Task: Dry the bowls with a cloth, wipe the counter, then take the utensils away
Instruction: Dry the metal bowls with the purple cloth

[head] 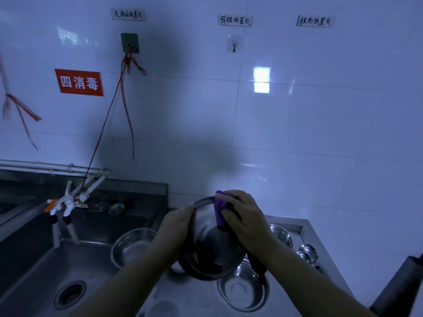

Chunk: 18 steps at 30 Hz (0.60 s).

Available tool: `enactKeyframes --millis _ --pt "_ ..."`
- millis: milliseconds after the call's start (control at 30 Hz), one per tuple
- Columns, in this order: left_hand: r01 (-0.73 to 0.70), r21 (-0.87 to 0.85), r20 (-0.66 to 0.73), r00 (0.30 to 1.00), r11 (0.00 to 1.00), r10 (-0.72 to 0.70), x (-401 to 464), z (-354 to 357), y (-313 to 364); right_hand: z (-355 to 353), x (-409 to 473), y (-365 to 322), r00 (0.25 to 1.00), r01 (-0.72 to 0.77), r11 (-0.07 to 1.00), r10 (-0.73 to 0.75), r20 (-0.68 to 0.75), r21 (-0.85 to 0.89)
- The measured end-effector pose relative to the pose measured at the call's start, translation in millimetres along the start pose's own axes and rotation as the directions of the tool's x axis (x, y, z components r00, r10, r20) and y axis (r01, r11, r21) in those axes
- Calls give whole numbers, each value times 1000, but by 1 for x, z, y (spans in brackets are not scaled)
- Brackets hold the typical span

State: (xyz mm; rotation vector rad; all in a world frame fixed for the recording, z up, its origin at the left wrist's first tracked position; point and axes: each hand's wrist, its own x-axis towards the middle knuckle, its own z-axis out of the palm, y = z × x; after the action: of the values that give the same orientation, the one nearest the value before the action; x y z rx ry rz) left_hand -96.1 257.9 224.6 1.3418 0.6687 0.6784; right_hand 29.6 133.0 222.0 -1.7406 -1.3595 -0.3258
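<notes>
Bowl (211, 245) of steel is held up, tilted, between the two hands above the counter (304, 227), its hollow turned toward the camera. The left hand (177, 221) grips its left rim, fingers curled over the edge. The right hand (243, 217) presses a purple cloth (220, 208) against the upper right rim, fingers curled round the cloth, a dark part of which trails down under the wrist. Below the right hand a second bowl (242, 289) sits upright on the counter, partly hidden by the held one. Beyond the right wrist a third bowl (280, 234) stands near the counter's back edge, and just right of it lie ladles (307, 251), bowls up. Below the left forearm a fourth bowl (132, 245) rests in the sink (34, 271), with the drain (69, 294) lower left. Taps (61, 207) hang over the sink, well left of the hands. On the tiled wall above are a red sign (79, 82), hooks and paper labels.
</notes>
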Motion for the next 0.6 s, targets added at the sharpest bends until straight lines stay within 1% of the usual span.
enactKeyframes --millis 33,67,100,133,167,200,233,267,300,333,367,400,433,467,533,600 --pt "-47 96 73 997 994 40 -3 -2 1 5 4 -4 997 31 997 -26 72 -71" --pt "-131 129 111 987 983 117 1 -6 -7 10 8 -6 990 72 989 -55 131 -130" --pt "-154 162 157 979 975 129 4 -5 -11 15 11 -8 978 92 982 -59 198 -165" --pt "-133 199 145 984 971 105 6 -5 -12 20 15 -10 968 100 980 -56 244 -170" --pt "-106 282 118 990 954 76 10 -6 -16 25 18 -12 960 94 984 -50 275 -149" --pt "-13 233 72 997 972 -4 13 -8 -14 29 22 -13 957 82 989 -44 286 -120" --pt "-23 291 57 998 956 7 13 -11 -11 34 24 -13 958 57 995 -30 286 -87" --pt "-16 416 7 1000 909 15 14 -15 -8 38 27 -12 961 12 999 2 277 -51" --pt "27 432 4 999 901 -32 21 -22 -10 42 30 -11 962 -50 999 53 268 -16" --pt "73 445 -42 997 893 -61 26 -21 -4 46 31 -9 960 -127 991 116 254 29" --pt "62 382 -9 998 922 -64 38 -30 -2 50 32 -6 953 -210 973 183 241 93" --pt "81 308 -11 997 948 -81 39 -39 0 56 32 -3 946 -275 950 239 221 149" --pt "91 295 -11 996 951 -91 43 -47 -3 63 31 1 938 -323 927 286 197 193" --pt "94 248 12 995 964 -100 42 -56 -3 70 30 5 930 -357 908 325 170 220" --pt "30 151 29 999 988 -35 37 -76 -4 86 23 14 916 -400 885 380 127 237" --pt "-12 31 22 1000 999 12 39 -99 -2 102 17 24 889 -458 852 441 124 252"
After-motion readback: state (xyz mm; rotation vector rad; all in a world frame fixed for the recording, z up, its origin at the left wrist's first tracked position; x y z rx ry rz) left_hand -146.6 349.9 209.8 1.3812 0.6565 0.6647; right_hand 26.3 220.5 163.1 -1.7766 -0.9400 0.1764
